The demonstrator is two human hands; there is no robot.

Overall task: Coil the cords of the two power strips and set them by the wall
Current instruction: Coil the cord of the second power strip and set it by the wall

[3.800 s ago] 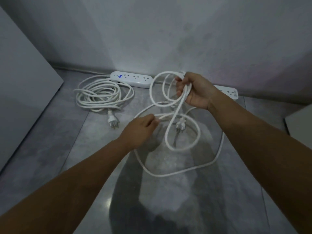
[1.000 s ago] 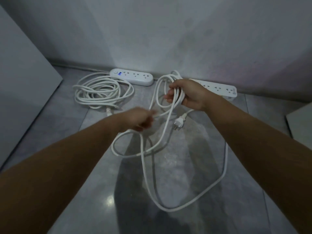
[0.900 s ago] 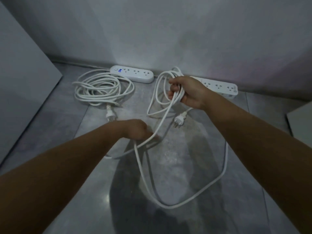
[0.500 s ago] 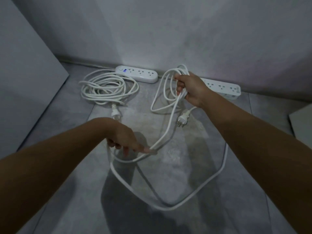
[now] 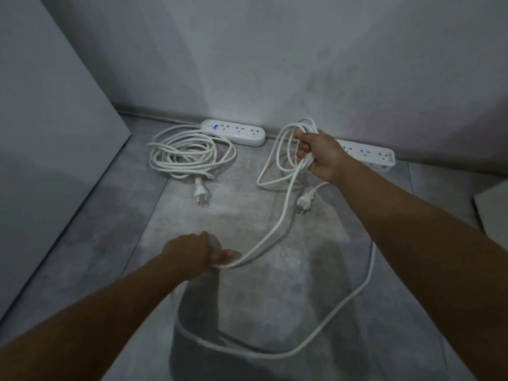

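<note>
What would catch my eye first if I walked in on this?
The white cord strung between two hands: the right hand grips a bunch of loops near the wall, the left hand holds the slack lower down. At back left, a finished coil lies beside a power strip showing a blue light.

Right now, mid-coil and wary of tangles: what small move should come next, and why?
Probably lift the left hand to the right hand and pass over its stretch of cord as another loop. The right hand already grips several loops, the left pinches the next stretch, and a long slack run lies uncoiled on the floor.
</note>
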